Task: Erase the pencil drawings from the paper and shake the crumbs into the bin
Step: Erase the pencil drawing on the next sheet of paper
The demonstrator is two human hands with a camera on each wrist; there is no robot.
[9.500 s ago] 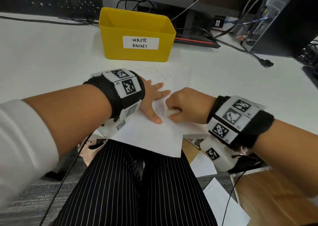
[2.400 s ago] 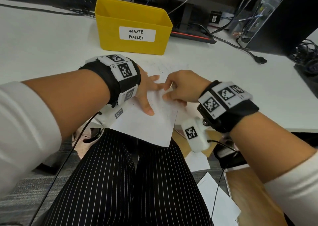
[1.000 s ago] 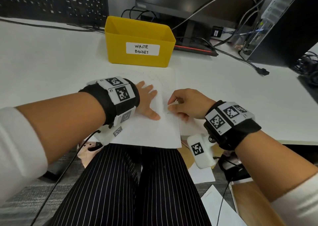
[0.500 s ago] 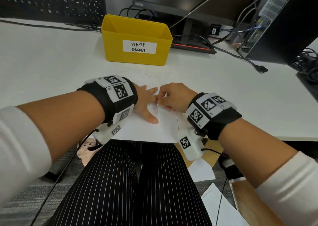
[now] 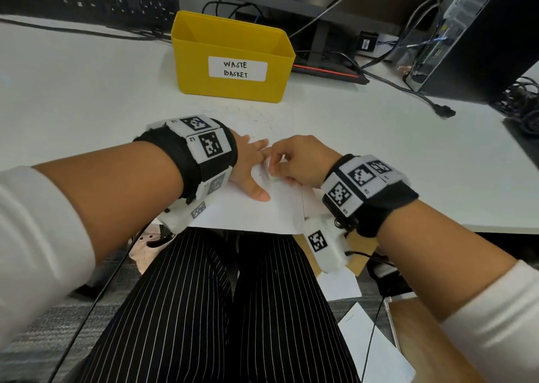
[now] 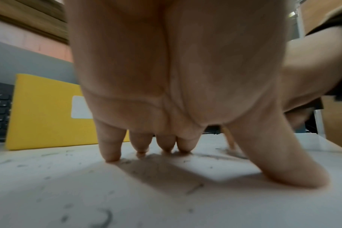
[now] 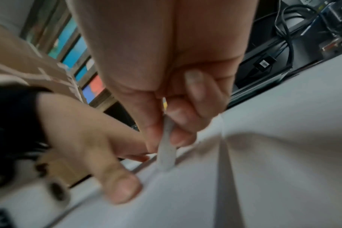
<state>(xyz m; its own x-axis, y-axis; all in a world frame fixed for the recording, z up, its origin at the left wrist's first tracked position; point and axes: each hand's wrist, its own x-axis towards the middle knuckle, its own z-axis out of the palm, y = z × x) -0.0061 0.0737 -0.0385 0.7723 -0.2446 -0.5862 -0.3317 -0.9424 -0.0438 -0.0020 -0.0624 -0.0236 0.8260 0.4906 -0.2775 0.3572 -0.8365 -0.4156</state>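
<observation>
White paper [image 5: 248,213] lay on the desk [image 5: 87,96] in front of the person, its near edge hanging a little over the desk's edge above the lap, and the erasing was under way rather than finished. The left hand [image 5: 248,163] was spread flat on the sheet, fingers straight and thumb splayed, pinning it down and holding nothing. The right hand [image 5: 300,161] was curled round a pale eraser [image 7: 166,148], pinched between thumb and fingers with its lower end against the paper just beside the left thumb. Faint pencil lines [image 5: 256,117] could still be made out on the far part of the sheet, toward the bin [image 5: 233,58], and the left wrist view showed a dark stroke near the fingertips [image 6: 111,154] with grey specks scattered over the surface; whether those specks were crumbs or leftover marks could not be told for certain. The yellow bin, labelled as a waste basket, stood just beyond the paper's far edge; what the head view showed of its inside looked bare. Judging by this, part of the drawing had probably been rubbed out near the hands, while the marks farther up remained. Left to do, it seemed, was the rest of the rubbing, then setting the eraser aside or keeping it clear, lifting the sheet, and tipping it over the bin so the crumbs slid in.
</observation>
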